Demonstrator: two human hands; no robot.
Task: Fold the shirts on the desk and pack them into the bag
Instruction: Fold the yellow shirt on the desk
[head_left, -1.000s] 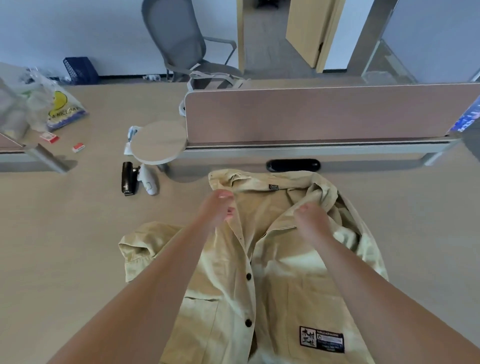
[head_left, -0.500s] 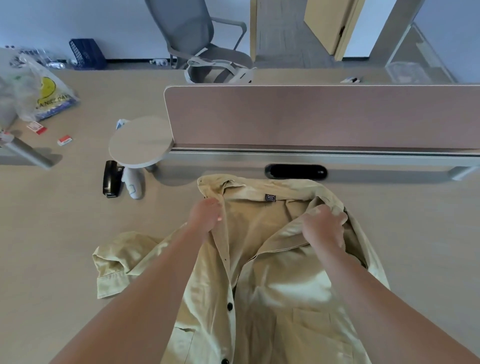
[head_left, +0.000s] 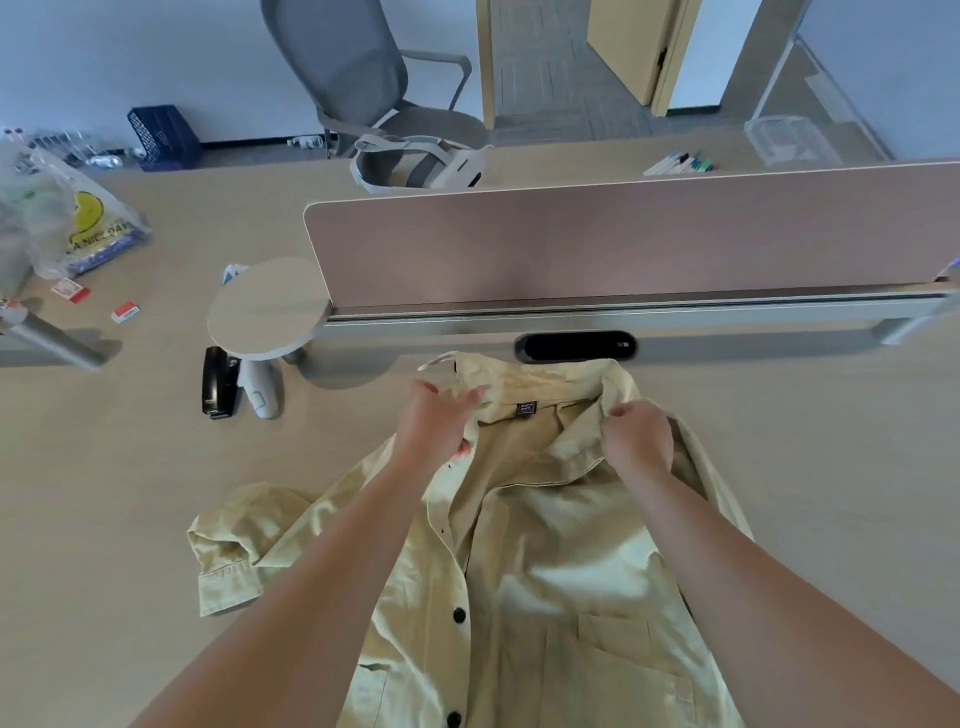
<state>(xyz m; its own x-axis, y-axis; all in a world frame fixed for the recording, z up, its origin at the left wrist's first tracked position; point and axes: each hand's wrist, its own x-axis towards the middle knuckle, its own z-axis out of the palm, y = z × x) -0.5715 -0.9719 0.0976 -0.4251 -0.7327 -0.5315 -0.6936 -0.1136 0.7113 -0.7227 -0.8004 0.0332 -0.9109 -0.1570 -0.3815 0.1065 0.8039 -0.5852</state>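
Pale wood desk (head_left: 104, 519) spreads out under everything. Close by, a yellow shirt (head_left: 545, 571) lies on it, front side up and open. Black buttons (head_left: 459, 616) run down one edge. One sleeve (head_left: 228, 561) is bunched up on the left.

Both bare arms reach over the shirt to its top. The left hand (head_left: 434, 423) holds the collar (head_left: 571, 379) on its left side, with fingers curled on the cloth. The right hand (head_left: 636, 436) is a fist clamped on the collar's right side. A small dark label (head_left: 526, 410) sits inside the collar, between the hands.

Just past the collar is a black slot (head_left: 574, 345) in the desk. Off to the left, a black stapler (head_left: 218, 384) and a white thing (head_left: 262, 392) lie side by side under a round shelf (head_left: 267, 309). A brown divider (head_left: 623, 244) stands across the desk.

Far left sits a plastic bag (head_left: 78, 223) with a yellow smiley face. Behind the divider, on the far desk, are a tan bag (head_left: 415, 166) with handles, some pens (head_left: 680, 163) and a clear box (head_left: 789, 140). A grey chair (head_left: 353, 78) and a blue crate (head_left: 163, 135) stand by the wall.
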